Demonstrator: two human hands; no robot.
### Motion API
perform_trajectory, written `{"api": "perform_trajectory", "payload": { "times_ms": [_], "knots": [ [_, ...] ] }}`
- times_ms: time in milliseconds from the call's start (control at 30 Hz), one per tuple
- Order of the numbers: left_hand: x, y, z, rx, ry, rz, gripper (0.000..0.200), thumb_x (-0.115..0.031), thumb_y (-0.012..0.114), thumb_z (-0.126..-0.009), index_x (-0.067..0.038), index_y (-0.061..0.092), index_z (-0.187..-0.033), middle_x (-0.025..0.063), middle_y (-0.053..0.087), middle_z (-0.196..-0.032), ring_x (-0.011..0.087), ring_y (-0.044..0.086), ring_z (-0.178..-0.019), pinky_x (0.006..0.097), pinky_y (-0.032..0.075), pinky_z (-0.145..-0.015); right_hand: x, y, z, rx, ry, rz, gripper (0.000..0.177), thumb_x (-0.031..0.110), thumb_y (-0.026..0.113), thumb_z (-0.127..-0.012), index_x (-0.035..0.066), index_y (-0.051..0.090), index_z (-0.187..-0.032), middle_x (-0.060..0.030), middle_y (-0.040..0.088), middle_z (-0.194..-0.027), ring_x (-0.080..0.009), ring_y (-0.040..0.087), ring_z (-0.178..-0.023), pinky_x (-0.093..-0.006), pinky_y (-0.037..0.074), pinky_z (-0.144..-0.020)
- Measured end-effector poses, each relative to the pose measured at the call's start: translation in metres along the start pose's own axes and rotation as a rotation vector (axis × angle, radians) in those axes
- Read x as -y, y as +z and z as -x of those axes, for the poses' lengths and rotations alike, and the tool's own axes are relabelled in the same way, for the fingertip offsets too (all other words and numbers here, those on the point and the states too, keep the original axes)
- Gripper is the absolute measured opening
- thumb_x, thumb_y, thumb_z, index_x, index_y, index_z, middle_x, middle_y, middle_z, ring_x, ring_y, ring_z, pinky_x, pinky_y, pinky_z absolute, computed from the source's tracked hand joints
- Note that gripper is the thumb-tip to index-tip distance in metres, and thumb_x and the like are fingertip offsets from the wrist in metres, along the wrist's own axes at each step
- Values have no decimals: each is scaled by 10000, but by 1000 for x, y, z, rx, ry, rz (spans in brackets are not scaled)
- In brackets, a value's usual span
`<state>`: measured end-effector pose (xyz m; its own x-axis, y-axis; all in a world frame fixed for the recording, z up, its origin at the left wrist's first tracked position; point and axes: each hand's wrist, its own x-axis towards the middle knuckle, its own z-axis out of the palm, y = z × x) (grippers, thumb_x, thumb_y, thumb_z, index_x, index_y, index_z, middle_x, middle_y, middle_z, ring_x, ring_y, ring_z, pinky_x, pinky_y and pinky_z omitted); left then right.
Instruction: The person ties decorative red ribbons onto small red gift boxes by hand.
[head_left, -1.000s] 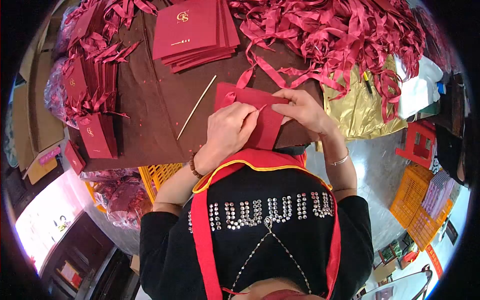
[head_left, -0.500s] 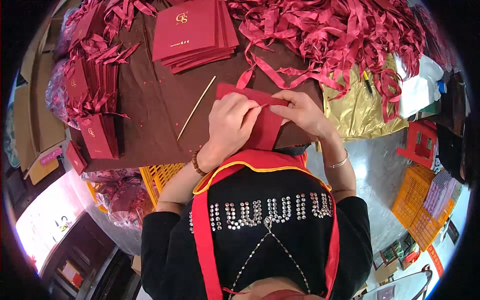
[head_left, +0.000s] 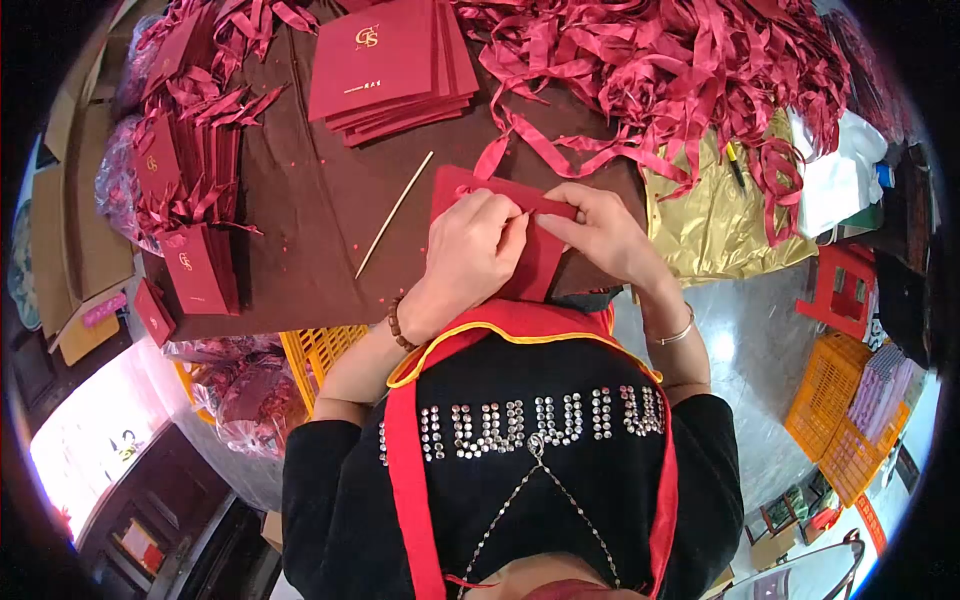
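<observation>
A dark red paper bag (head_left: 541, 262) lies flat at the table's front edge, its top under both hands. My left hand (head_left: 478, 240) is closed in a pinch at the bag's top; a bit of red ribbon (head_left: 466, 189) shows by its knuckles, and what lies between the fingertips is mostly hidden. My right hand (head_left: 604, 232) grips the bag's upper right edge between thumb and fingers. The two hands' fingertips nearly meet. Left of them lies a thin wooden stick (head_left: 395, 214).
Behind the hands stands a stack of red bags (head_left: 385, 75) with gold logos. Loose red ribbons (head_left: 650, 75) heap at the back right, beside gold sheeting (head_left: 715, 225) with a marker (head_left: 736, 165). Ribboned bags (head_left: 198, 270) line the left side of the brown tabletop (head_left: 310, 230).
My left hand has turned slightly and its fingers have curled in more at the bag's top. My right hand has shifted a little, its thumb lower on the edge. The bag stays in place.
</observation>
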<state>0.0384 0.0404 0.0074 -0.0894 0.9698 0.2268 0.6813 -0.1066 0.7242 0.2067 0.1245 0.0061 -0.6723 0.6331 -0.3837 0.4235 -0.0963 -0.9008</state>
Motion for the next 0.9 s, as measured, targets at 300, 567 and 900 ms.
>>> {"api": "perform_trajectory", "payload": {
  "times_ms": [300, 567, 900],
  "knots": [
    [-8, -5, -9, 114, -34, -29, 114, -97, 605, -766, -5, 557, -720, 158, 580, -704, 339, 583, -656, 432, 458, -575, -4, 8, 7, -122, -262, 220, 227, 127, 613, -838, -38, 567, -988, -134, 576, -814, -157, 526, -676, -299, 432, -602],
    [-4, -3, -9, 116, 21, -78, 129, -98, 585, -772, 7, 538, -712, 172, 561, -705, 354, 576, -664, 454, 456, -580, -8, 13, 6, -168, -358, 239, 197, 108, 600, -833, -39, 554, -955, -180, 567, -844, -321, 568, -745, -360, 445, -656],
    [6, -6, -15, 240, -40, -19, 76, -61, 599, -748, -11, 543, -734, 165, 559, -718, 355, 576, -686, 436, 455, -587, -8, 16, 2, -170, -311, 274, 197, 101, 595, -826, -43, 557, -955, -203, 581, -876, -363, 583, -820, -377, 454, -696]
  ]
}}
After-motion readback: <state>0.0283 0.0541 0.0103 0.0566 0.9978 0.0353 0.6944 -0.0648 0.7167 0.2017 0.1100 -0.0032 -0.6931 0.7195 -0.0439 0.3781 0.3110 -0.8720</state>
